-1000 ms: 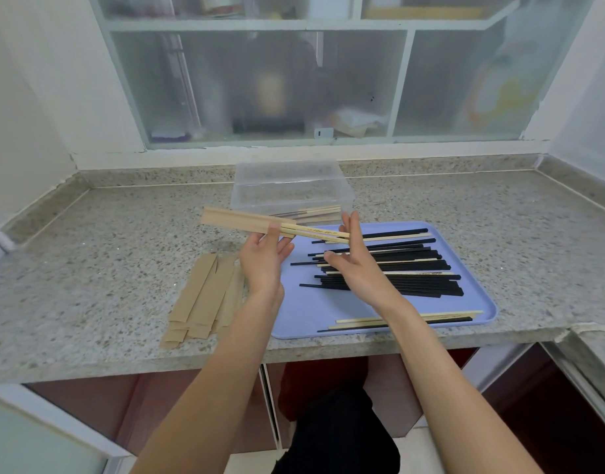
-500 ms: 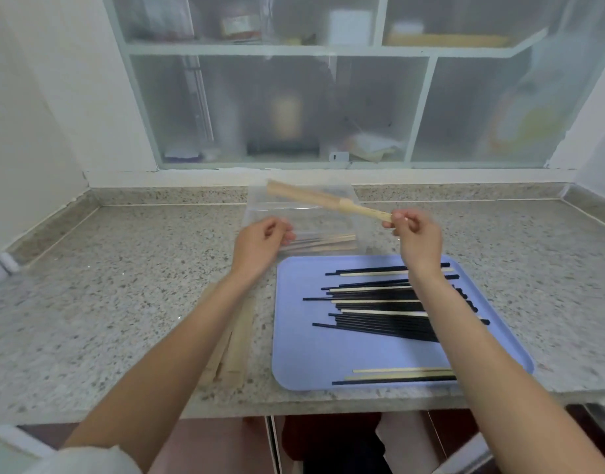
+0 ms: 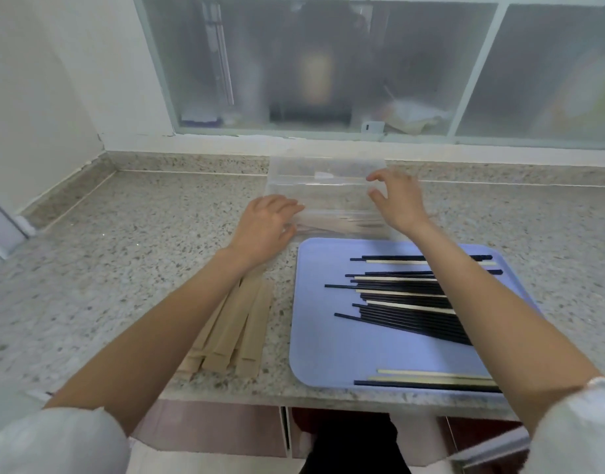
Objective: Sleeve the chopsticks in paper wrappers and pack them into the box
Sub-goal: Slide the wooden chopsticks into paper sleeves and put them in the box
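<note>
Nothing here can be read: no print shows on the wrappers (image 3: 241,323), the box (image 3: 326,181) or the tray (image 3: 328,354), and the window's contents are blurred.

Black and pale chopsticks (image 3: 407,302) on a lilac tray (image 3: 328,350), tan wrappers (image 3: 239,323), speckled grey counter (image 3: 130,254).

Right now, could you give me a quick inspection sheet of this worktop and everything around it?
Surface: speckled stone counter.
Job's things: clear box holding sleeved pairs; paper wrappers; loose chopsticks on blue tray.
Clutter: nothing seen.
Hands: left hand beside the box, right hand over it; fingers relaxed, both empty.
Cables: nothing seen.
Surroundings: frosted window behind, white wall left.
</note>
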Demonstrator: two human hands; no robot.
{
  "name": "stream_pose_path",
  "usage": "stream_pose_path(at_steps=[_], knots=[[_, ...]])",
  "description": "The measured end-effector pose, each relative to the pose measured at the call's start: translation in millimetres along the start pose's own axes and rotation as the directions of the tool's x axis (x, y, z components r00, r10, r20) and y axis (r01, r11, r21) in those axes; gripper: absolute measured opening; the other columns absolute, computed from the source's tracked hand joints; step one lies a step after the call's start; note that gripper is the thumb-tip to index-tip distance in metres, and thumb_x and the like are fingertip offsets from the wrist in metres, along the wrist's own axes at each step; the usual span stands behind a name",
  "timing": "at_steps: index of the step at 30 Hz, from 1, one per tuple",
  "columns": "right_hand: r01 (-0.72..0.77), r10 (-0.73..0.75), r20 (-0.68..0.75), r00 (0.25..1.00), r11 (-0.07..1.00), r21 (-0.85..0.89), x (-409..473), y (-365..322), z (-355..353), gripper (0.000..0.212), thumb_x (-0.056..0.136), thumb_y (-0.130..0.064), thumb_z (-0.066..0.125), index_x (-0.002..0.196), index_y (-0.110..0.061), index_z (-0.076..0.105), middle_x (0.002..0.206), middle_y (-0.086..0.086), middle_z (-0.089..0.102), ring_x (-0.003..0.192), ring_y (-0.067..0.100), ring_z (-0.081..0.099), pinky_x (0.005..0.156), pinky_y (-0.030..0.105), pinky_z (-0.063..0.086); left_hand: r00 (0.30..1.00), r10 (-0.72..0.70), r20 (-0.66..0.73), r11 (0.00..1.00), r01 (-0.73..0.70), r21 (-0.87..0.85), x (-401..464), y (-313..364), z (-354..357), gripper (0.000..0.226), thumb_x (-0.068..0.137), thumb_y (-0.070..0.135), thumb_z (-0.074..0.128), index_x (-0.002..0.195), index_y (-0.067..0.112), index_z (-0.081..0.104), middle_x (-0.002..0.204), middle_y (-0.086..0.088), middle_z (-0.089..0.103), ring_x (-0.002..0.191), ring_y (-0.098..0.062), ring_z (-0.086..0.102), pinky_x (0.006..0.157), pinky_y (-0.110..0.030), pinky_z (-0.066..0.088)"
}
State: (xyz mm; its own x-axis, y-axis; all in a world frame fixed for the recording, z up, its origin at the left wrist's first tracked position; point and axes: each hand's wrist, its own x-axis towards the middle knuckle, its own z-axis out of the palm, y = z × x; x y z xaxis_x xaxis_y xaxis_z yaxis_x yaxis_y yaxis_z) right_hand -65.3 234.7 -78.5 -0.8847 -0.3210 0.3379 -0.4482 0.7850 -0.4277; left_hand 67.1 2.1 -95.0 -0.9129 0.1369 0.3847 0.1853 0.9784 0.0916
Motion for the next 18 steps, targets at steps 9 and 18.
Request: stream_pose_path(at_steps=[9, 18], knots=[[0.271, -0.307, 0.497, 0.812, 0.952, 0.145, -164.5, -12.1, -50.6, 0.007, 0.088, -0.018, 0.062, 0.089, -0.022, 0.068, 0.085, -0.01, 0.068, 0.074, 0.0, 0.057, 0.066, 0.013, 0.037, 0.954, -0.258, 0.152, 0.952, 0.278, -0.13, -77.6, 25.7, -23.0, 0.028, 0.092, 0.025, 0.052, 0.118, 0.022, 0.062, 0.108, 0.003, 0.068, 0.099, -0.019, 0.062, 0.08, -0.031, 0.046], [0.211, -0.18, 0.627, 0.758, 0.977, 0.026, -224.3, 4.5, -58.1, 0.007, 0.085, -0.024, 0.066, 0.092, -0.021, 0.066, 0.088, -0.006, 0.067, 0.082, 0.008, 0.061, 0.075, 0.026, 0.048, 0.885, -0.327, 0.333, 0.943, 0.327, 0.056, -132.2, 47.8, -16.0, 0.046, 0.094, 0.038, 0.047, 0.136, 0.02, 0.048, 0.141, -0.007, 0.044, 0.13, -0.027, 0.035, 0.097, -0.038, 0.038]])
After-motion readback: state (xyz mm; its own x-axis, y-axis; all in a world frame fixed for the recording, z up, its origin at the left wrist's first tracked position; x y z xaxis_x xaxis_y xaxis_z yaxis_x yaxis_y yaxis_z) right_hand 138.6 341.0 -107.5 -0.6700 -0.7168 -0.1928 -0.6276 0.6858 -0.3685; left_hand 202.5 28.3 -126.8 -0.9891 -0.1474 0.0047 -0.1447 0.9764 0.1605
